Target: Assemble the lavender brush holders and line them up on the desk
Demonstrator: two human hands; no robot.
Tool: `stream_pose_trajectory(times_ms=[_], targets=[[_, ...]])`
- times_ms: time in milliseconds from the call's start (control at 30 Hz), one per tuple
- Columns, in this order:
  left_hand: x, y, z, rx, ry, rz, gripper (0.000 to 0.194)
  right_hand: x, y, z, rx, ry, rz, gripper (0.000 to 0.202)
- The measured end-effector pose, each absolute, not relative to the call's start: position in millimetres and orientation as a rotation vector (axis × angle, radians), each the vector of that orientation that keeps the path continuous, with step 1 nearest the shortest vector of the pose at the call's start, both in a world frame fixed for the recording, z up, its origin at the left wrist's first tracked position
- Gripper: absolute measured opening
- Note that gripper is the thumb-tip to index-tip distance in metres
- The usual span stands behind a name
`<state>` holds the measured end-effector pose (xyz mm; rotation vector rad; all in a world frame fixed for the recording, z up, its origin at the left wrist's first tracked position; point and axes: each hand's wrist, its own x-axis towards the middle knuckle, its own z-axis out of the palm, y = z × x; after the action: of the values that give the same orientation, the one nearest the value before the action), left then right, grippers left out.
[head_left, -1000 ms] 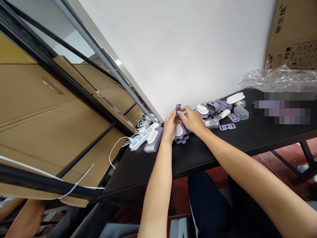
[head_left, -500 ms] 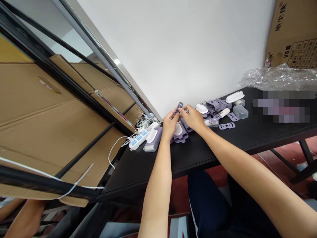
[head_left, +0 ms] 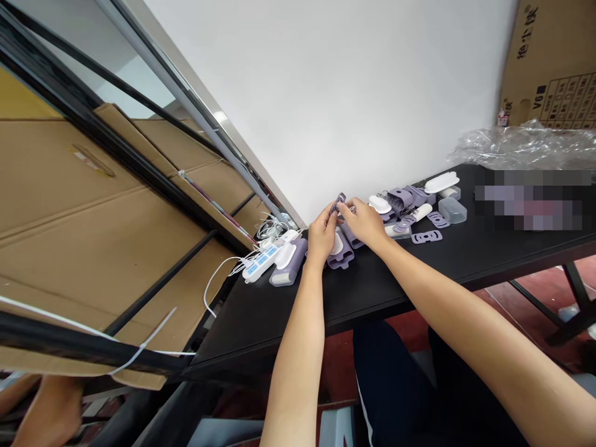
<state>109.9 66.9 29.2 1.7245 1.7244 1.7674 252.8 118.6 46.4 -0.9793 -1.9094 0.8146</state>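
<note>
Above the back of the black table, my left hand [head_left: 321, 234] and my right hand [head_left: 365, 221] meet, both closed around a small purple plastic plate [head_left: 341, 198]. The plate sticks up tilted between the fingertips, which partly cover it. Just under my hands lie purple plastic housings [head_left: 343, 256] with white parts, half hidden by my left hand. To the right are loose slotted purple plates [head_left: 427, 236], a white oval lid [head_left: 380, 204], coiled springs [head_left: 397, 202] and a translucent cap [head_left: 452, 210]. Left of my wrist rests a purple case [head_left: 289, 264] with a white top.
A white power strip [head_left: 266, 261] with tangled cables lies at the table's left end. Clear plastic wrap [head_left: 526, 146] and a cardboard box [head_left: 552, 68] are at the back right. Black rack bars and cardboard [head_left: 93, 248] stand left. Another person's limb [head_left: 51, 410] shows bottom left.
My left hand has shifted slightly right, covering more of the housing under it. The small purple plate has moved slightly right and tilted more. My right hand has barely moved.
</note>
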Motion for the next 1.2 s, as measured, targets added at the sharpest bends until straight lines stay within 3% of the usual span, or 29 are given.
stream_pose_trajectory(times_ms=[1200], targets=[[114.3,62.4,31.7,1.712,1.701,1.793,0.033,254.0,119.1,46.5,-0.969,-1.91,0.843,0.041]])
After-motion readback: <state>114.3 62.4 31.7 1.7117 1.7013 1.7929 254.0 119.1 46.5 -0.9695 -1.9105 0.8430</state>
